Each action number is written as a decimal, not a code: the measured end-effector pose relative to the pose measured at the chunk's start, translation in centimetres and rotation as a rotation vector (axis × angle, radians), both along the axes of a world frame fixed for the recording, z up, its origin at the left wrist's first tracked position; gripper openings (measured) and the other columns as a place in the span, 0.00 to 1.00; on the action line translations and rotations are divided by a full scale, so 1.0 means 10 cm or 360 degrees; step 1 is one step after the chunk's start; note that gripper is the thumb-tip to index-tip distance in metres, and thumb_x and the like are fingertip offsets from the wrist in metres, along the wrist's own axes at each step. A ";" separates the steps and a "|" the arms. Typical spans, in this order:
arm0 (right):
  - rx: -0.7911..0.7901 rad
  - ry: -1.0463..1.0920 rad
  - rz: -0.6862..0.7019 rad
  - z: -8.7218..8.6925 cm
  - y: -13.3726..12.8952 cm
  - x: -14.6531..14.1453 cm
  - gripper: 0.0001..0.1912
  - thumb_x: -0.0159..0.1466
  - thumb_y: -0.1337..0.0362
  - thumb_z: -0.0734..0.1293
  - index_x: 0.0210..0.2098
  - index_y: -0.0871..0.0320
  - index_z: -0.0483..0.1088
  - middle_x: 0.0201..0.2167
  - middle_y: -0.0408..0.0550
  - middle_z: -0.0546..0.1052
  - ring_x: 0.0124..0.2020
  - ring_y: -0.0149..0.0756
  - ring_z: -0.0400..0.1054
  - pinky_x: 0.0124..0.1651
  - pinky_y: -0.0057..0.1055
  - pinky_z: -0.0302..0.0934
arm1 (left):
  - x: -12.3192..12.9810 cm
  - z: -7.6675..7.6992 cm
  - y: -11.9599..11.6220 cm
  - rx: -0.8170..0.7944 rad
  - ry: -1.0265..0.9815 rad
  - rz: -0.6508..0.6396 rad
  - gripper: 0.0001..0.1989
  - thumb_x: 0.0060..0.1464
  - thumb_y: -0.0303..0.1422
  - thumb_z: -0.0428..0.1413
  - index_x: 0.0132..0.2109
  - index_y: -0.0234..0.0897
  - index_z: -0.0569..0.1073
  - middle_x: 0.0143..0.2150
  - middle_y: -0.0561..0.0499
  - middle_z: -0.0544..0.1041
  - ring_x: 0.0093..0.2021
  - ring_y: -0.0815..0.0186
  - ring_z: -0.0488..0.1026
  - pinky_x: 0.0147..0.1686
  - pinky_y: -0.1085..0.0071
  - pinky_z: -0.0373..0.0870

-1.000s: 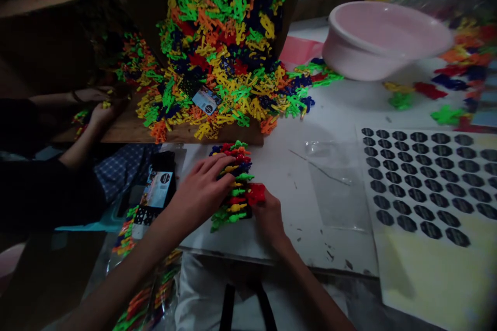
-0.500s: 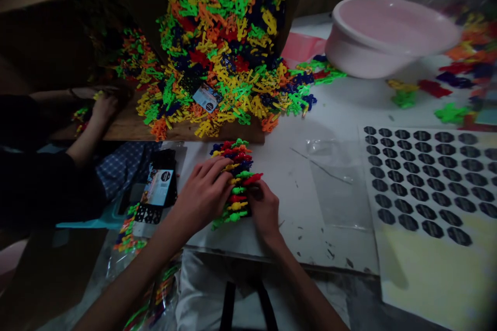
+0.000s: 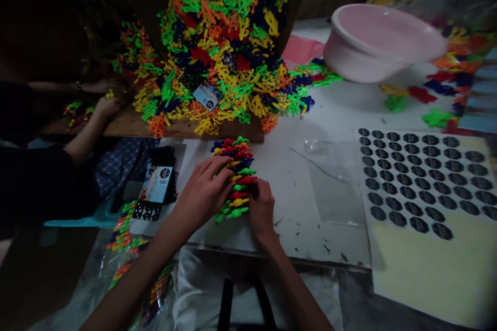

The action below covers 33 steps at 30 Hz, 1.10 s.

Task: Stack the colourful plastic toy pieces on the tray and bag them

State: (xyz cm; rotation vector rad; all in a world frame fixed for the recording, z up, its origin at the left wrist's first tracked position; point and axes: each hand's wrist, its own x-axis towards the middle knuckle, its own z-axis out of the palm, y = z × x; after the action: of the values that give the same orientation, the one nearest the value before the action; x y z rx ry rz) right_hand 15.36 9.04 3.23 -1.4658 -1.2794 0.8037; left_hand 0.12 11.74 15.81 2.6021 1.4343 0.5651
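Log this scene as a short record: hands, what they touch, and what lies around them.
left hand: fingers over the row of colored plastic figures; hand at
right hand: at the row's right side, by a red figure; exact grip hidden
beyond the row: large mixed heap of figures
left of the row: black cards with a printed label
right of the row: clear bag, then sheet of dark octagonal stickers
far right: pink basin
nearby person: hand with something yellow
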 end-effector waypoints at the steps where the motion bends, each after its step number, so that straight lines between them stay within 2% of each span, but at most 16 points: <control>1: 0.0002 0.0015 -0.0024 0.00 0.00 0.00 0.08 0.64 0.68 0.61 0.39 0.53 0.70 0.37 0.46 0.73 0.40 0.39 0.66 0.44 0.34 0.62 | 0.00 0.00 0.00 -0.0009 -0.0014 -0.0001 0.07 0.64 0.31 0.54 0.47 0.38 0.75 0.59 0.42 0.73 0.61 0.54 0.68 0.58 0.53 0.67; 11: 0.0074 -0.0163 0.0085 -0.03 0.03 0.00 0.11 0.60 0.74 0.58 0.38 0.53 0.65 0.37 0.47 0.71 0.41 0.40 0.64 0.43 0.34 0.60 | -0.03 -0.03 0.01 -0.0019 -0.0033 0.0005 0.05 0.63 0.30 0.54 0.46 0.38 0.74 0.60 0.42 0.73 0.60 0.54 0.68 0.58 0.53 0.67; 16: 0.0088 -0.0324 0.0115 -0.02 0.04 0.00 0.12 0.58 0.76 0.57 0.36 0.53 0.63 0.36 0.47 0.70 0.40 0.41 0.62 0.42 0.35 0.58 | -0.04 0.03 0.01 -0.0069 -0.0013 -0.0034 0.06 0.63 0.29 0.54 0.46 0.39 0.73 0.60 0.43 0.72 0.61 0.54 0.67 0.57 0.54 0.67; 20: 0.0082 -0.0402 0.0117 -0.02 0.04 0.00 0.09 0.61 0.74 0.58 0.35 0.53 0.62 0.36 0.47 0.70 0.41 0.42 0.61 0.42 0.36 0.59 | 0.01 0.08 0.01 -0.0105 -0.0017 -0.0026 0.09 0.62 0.28 0.53 0.49 0.39 0.73 0.60 0.42 0.72 0.61 0.55 0.68 0.57 0.54 0.67; 23: 0.0103 -0.0406 0.0153 -0.03 0.05 0.01 0.08 0.64 0.72 0.58 0.37 0.54 0.64 0.37 0.48 0.71 0.41 0.42 0.62 0.43 0.36 0.59 | 0.08 0.05 0.03 -0.0029 -0.0074 -0.0046 0.10 0.63 0.32 0.55 0.50 0.41 0.74 0.60 0.43 0.73 0.59 0.55 0.69 0.58 0.54 0.68; 28: 0.0062 -0.0722 0.0171 -0.06 0.08 0.04 0.08 0.63 0.73 0.59 0.37 0.55 0.66 0.36 0.48 0.73 0.40 0.43 0.62 0.41 0.37 0.55 | 0.20 -0.04 0.08 0.0050 -0.0110 -0.0038 0.04 0.62 0.33 0.57 0.40 0.40 0.77 0.59 0.46 0.74 0.58 0.56 0.71 0.55 0.56 0.71; 30: 0.0032 -0.0888 0.0154 -0.04 0.09 0.03 0.09 0.62 0.73 0.60 0.37 0.55 0.66 0.37 0.48 0.73 0.41 0.43 0.63 0.42 0.38 0.53 | 0.23 -0.02 0.07 0.0023 -0.0077 0.0007 0.05 0.61 0.31 0.57 0.36 0.39 0.76 0.57 0.46 0.75 0.56 0.56 0.72 0.54 0.56 0.72; 33: 0.0020 -0.1048 0.0130 -0.02 0.11 0.00 0.11 0.59 0.75 0.61 0.38 0.55 0.66 0.38 0.48 0.74 0.42 0.46 0.66 0.42 0.39 0.54 | 0.27 0.03 0.08 -0.0001 0.0069 0.0079 0.03 0.59 0.28 0.57 0.37 0.38 0.75 0.57 0.45 0.75 0.56 0.53 0.72 0.53 0.53 0.73</control>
State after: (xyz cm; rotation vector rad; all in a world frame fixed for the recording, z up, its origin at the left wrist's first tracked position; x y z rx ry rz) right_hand 15.34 10.11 3.06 -1.7487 -1.8309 0.3592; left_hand 2.82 12.55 16.06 2.6005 1.5152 0.5173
